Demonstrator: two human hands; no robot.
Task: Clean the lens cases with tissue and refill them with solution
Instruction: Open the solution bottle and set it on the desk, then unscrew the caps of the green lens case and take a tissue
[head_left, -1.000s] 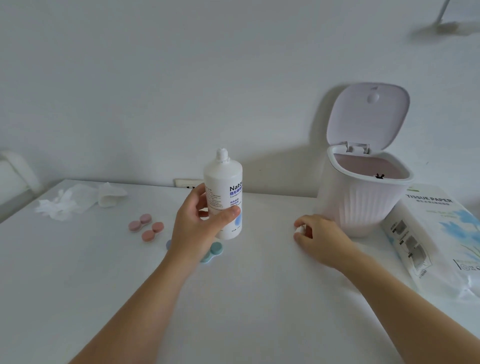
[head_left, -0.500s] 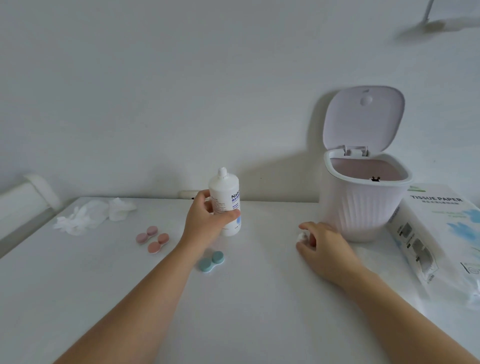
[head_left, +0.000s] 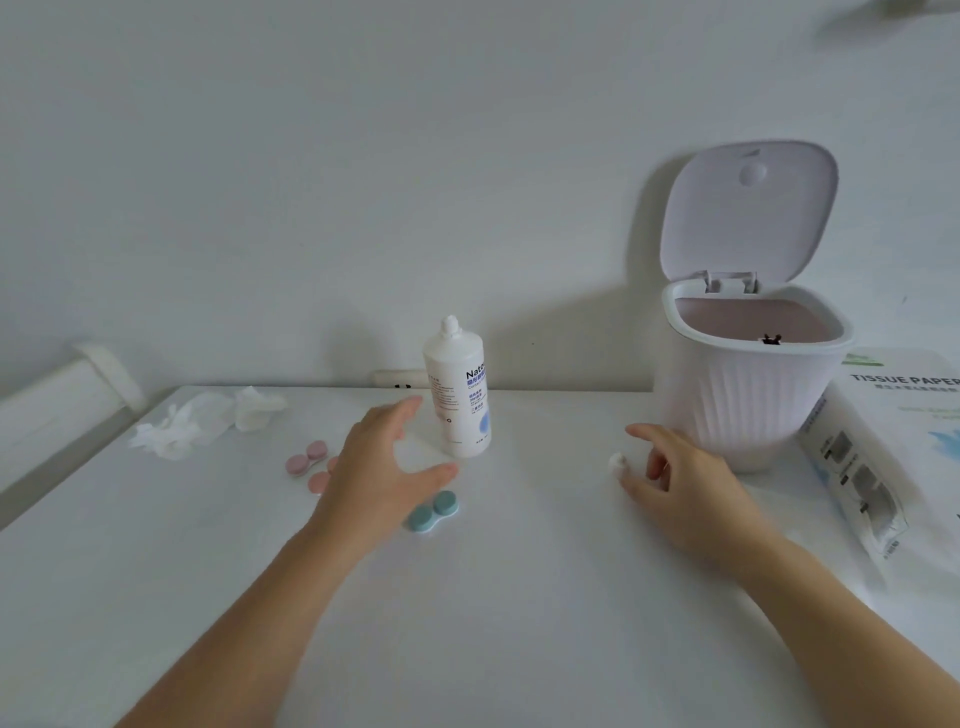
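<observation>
My left hand (head_left: 382, 467) hangs spread wide, thumb and fingers apart, holding nothing. Just beyond its fingertips the solution bottle (head_left: 460, 392) stands upright on the counter (head_left: 493, 597), clear of the palm. Just under the thumb, toward me, lies the teal lens case (head_left: 432, 512), both caps on. On the far side of the hand sits the pink lens case (head_left: 306, 458) with pink caps beside it, partly hidden by my knuckles.

My right hand (head_left: 675, 483) rests on the counter, well apart from the left. Its grip is narrow: fingertips pinch a small white piece (head_left: 618, 462), cap or tissue wad, I cannot tell. Just beyond that hand stands the bin (head_left: 748, 395), lid up; the tissue pack (head_left: 883, 441) lies further out to the right. Crumpled tissues (head_left: 208, 423) lie far out to the left.

Handling judgement: the bottle looks rigid plastic, smooth, probably heavy with liquid; take it round the mid-body. The teal case is light, hard and likely to skid; pin the bridge between the wells while unscrewing each cap.
</observation>
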